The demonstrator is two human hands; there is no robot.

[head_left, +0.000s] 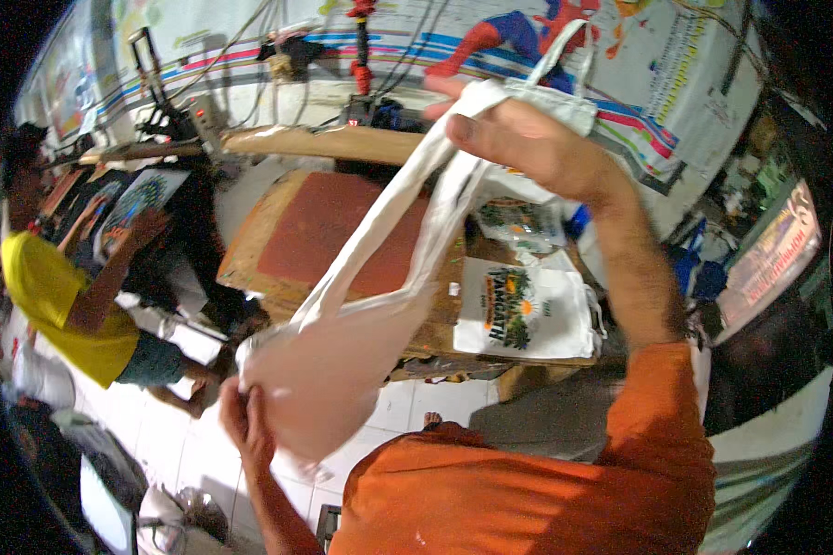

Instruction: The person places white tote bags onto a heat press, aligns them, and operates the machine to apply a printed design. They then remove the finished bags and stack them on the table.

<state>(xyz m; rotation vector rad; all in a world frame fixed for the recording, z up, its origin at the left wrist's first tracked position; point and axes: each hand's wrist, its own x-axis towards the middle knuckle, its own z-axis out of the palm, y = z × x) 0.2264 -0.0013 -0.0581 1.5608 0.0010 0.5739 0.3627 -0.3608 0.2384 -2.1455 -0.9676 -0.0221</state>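
Note:
A plain off-white cloth tote bag [329, 375] is stretched slantwise in front of me, blurred by motion. My right hand [546, 143] is raised at the upper right, with the bag's long handles looped round it and gripped under the thumb. Lower down on the left, my left hand [250, 425] pinches the side edge of the bag's body. The bag hangs in the air between both hands, partly hiding the table behind it.
A wooden work table [250, 236] bears a reddish-brown board [329, 227]. At its right lie a printed white tote bag [479, 310] and another printed piece [518, 220]. A person in yellow [60, 287] works at the left. Another white bag [574, 111] hangs by the wall.

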